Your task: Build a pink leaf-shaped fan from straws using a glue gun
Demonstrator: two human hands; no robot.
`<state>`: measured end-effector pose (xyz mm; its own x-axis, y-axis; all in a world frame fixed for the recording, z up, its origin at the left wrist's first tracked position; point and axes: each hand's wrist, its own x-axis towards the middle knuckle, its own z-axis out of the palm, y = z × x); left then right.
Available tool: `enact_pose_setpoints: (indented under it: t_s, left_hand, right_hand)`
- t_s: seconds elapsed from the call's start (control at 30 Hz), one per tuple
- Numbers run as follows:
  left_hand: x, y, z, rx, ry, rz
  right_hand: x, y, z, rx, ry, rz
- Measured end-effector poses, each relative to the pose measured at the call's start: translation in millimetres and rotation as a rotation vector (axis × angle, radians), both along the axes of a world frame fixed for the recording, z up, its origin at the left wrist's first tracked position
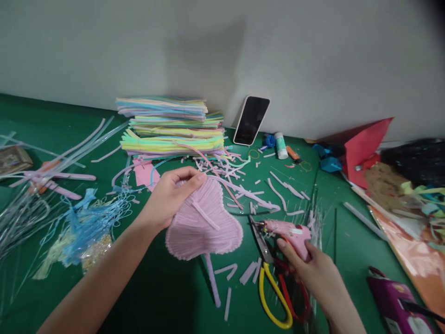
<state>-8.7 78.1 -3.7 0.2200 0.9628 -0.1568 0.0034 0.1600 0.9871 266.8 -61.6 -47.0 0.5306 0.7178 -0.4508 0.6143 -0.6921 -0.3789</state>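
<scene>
My left hand point(170, 197) is closed on the upper left edge of a pink heart-shaped fan point(205, 222) made of ribbed strips, held just above the green table point(160, 287). A loose pink strip lies across the fan, and its pink stick handle point(212, 280) points toward me. My right hand point(313, 271) is wrapped round the grip of a pink glue gun point(288, 233), whose nozzle points left toward the fan's right lobe. Under that hand lie yellow-handled scissors point(273, 290) and red-handled scissors point(295, 297).
A stack of pastel strips point(174, 127) stands at the back, with cut pink pieces point(274, 190) scattered in front. A phone point(251, 120) leans on the wall beside a glue stick point(281, 145). Blue tassels point(86, 222) lie left; red paper point(365, 148) and a purple box point(396, 306) right.
</scene>
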Motion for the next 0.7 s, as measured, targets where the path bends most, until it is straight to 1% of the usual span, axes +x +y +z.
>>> enact_pose_setpoints:
  t_s: [0.07, 0.13, 0.2, 0.27, 0.33, 0.4, 0.47, 0.53, 0.63, 0.7]
  left_hand:
    - [-2.2, -1.3, 6.5, 0.048, 0.056, -0.016]
    - [-3.4, -3.6, 13.9, 0.103, 0.121, -0.038]
    - [-3.8, -6.5, 21.2, 0.141, 0.172, -0.061]
    - [-3.8, -9.8, 27.5, 0.170, 0.205, -0.075]
    - [-3.9, -13.0, 32.5, 0.196, 0.228, -0.082]
    - [-4.2, -15.8, 36.1, 0.228, 0.249, -0.082]
    - [-4.8, -17.8, 38.9, 0.262, 0.269, -0.076]
    - [-5.6, -19.2, 41.2, 0.287, 0.284, -0.068]
    - [-6.9, -20.4, 44.1, 0.296, 0.298, -0.068]
    - [-7.1, -21.2, 45.7, 0.297, 0.300, -0.072]
  right_hand:
    - [9.8, 2.2, 8.6, -0.041, -0.189, 0.061]
    - [13.0, 4.0, 24.4, -0.036, -0.315, 0.077]
    - [8.1, 5.9, 45.8, 0.059, -0.430, 0.039]
    - [-4.6, 9.9, 68.6, 0.244, -0.436, 0.035]
    - [-22.9, 18.1, 88.2, 0.525, -0.332, 0.063]
    - [-43.3, 30.6, 101.6, 0.682, -0.048, 0.262]
    - [-61.7, 44.7, 108.8, 0.730, 0.153, 0.400]
    - [-75.4, 56.9, 111.3, 0.749, 0.264, 0.450]
    - [-85.7, 66.7, 110.9, 0.748, 0.377, 0.457]
    - [-87.5, 67.8, 109.6, 0.733, 0.444, 0.426]
